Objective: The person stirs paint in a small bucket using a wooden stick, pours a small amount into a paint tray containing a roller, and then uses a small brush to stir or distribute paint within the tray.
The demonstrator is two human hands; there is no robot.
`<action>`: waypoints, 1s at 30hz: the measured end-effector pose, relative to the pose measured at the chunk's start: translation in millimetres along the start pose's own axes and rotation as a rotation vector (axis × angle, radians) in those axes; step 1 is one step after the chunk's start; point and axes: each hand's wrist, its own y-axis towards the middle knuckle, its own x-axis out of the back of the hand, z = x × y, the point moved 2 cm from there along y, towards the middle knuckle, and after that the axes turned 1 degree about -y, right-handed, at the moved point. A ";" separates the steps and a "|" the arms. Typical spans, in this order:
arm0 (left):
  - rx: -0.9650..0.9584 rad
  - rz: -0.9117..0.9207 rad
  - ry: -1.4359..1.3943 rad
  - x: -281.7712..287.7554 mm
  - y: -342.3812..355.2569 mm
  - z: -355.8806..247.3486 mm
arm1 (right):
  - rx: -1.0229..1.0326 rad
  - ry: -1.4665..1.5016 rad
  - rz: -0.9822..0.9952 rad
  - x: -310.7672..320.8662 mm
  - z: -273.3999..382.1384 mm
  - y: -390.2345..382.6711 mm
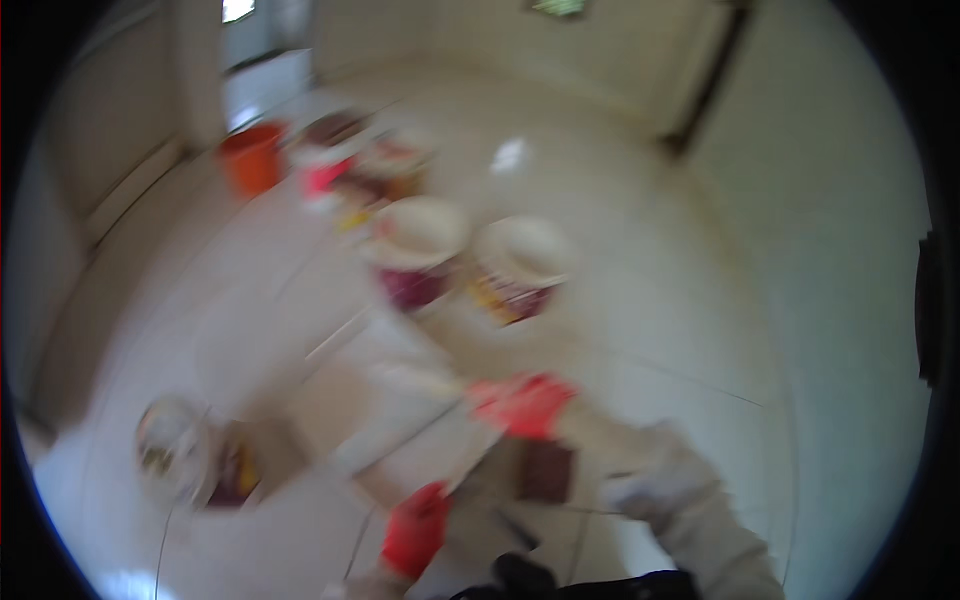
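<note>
A tan cardboard box, matte, with straight edges and spread flaps, is held slantwise above the glossy pale floor tiles. Both hands are bright red (gloves, by the look of them): the left hand has its fingers closed on the near edge, and the right hand grips the right-hand edge farther up. Below the right hand is a flat-sided dark brown block.

Left of the box, a tilted round tub holds something yellowish, too blurred to name. Beyond the box stand two round cream buckets side by side, smooth-walled with maroon labels; their pale inner walls show. Farther back are a pink-and-white bucket, dark at its mouth, and a tapered orange bucket.
</note>
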 end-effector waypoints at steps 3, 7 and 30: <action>-0.124 -0.083 0.025 -3.5 2.3 40.5 | -0.243 -0.067 0.334 -27.9 12.7 31.3; -0.288 -0.016 -0.066 -42.1 5.8 0.7 | -0.462 -0.342 0.350 0.7 3.2 -2.0; -0.235 0.049 -0.057 -31.3 1.4 15.6 | -0.519 -0.291 0.347 2.9 13.7 20.3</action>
